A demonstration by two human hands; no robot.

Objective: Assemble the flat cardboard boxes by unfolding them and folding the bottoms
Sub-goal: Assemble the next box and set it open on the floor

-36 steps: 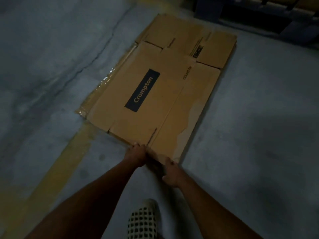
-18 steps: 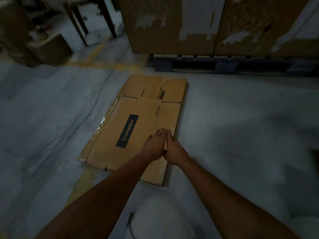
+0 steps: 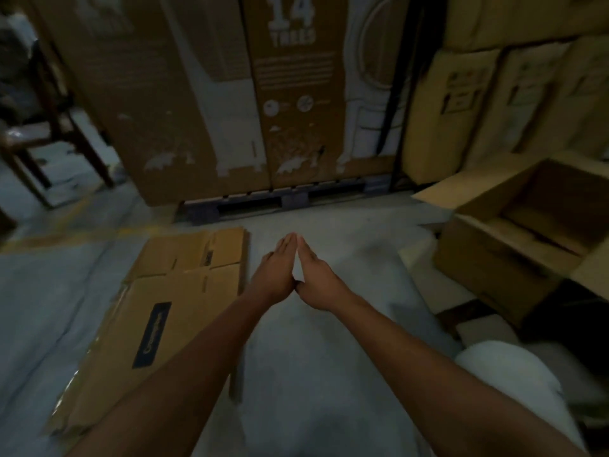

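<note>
1. Arms reach out from the bottom of the view, over the grey floor [image 3: 346,252]. A white, blurry thing [image 3: 514,384] sits near the right arm; I cannot tell what it is.

2. Next comes the flat cardboard box [image 3: 184,298]. It lies on the floor, to the left of the arms, with a dark label [image 3: 152,334] on top. More flat cardboard seems to lie under it. It is not unfolded yet, so I think the work on it has hardly begun.

3. Then come the hands. The left hand [image 3: 275,275] and the right hand [image 3: 316,278] are up in the air, past the right edge of the box. Their fingers [image 3: 286,247] are straight and held together, and the tips of both hands touch. They hold nothing. They look free, maybe between two grabs.

4. To the right stands an open carton [image 3: 514,245] with its flaps up. It may be one already made.

5. Farthest away, tall cartons [image 3: 296,94] stand on a dark pallet [image 3: 290,202], off the floor. A wooden chair [image 3: 59,127] is at the far left.
</note>
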